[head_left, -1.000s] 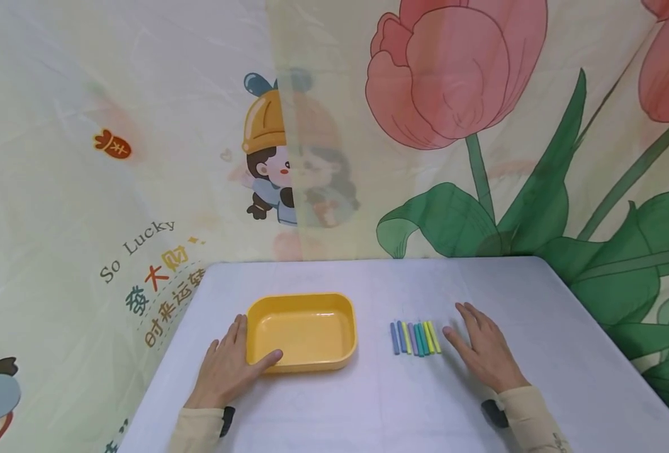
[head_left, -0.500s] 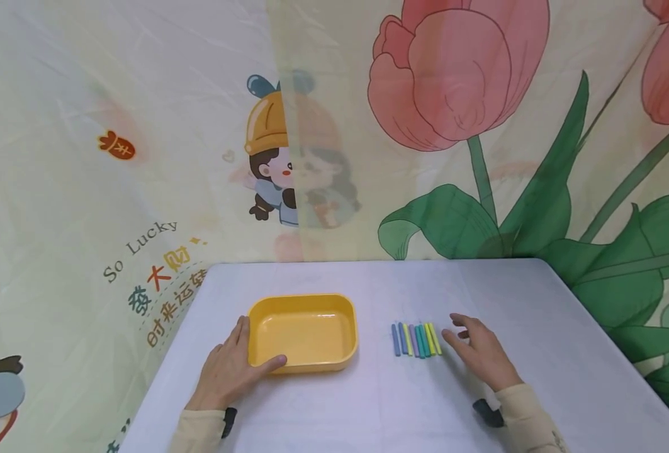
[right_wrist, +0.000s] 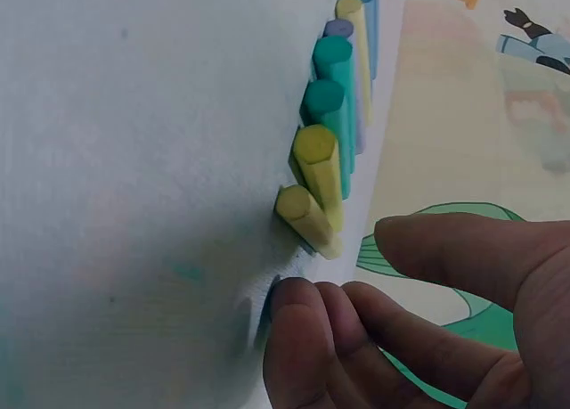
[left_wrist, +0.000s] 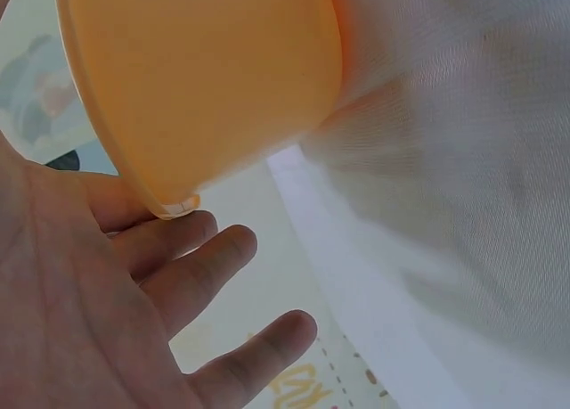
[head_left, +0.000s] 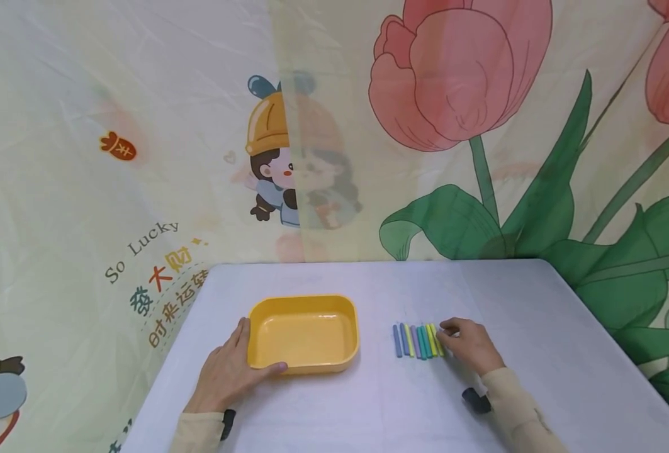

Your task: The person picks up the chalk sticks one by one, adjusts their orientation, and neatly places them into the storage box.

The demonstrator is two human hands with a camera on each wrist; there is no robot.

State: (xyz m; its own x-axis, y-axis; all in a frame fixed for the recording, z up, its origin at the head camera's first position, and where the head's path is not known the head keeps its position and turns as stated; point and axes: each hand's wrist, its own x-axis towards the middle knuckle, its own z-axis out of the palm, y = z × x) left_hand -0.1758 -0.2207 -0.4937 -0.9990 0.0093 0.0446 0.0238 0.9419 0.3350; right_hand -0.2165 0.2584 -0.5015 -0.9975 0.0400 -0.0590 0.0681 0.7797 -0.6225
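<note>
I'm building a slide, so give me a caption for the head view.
Left hand against a yellow tray, right hand near a row of colored sticks on a white table.

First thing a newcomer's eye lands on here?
Probably the big pink tulip printed on the backdrop, above the table. Next, the yellow tray, left of centre on the table, the left hand touching its left side. Then the row of coloured sticks right of the tray, the right hand at its right end.
</note>
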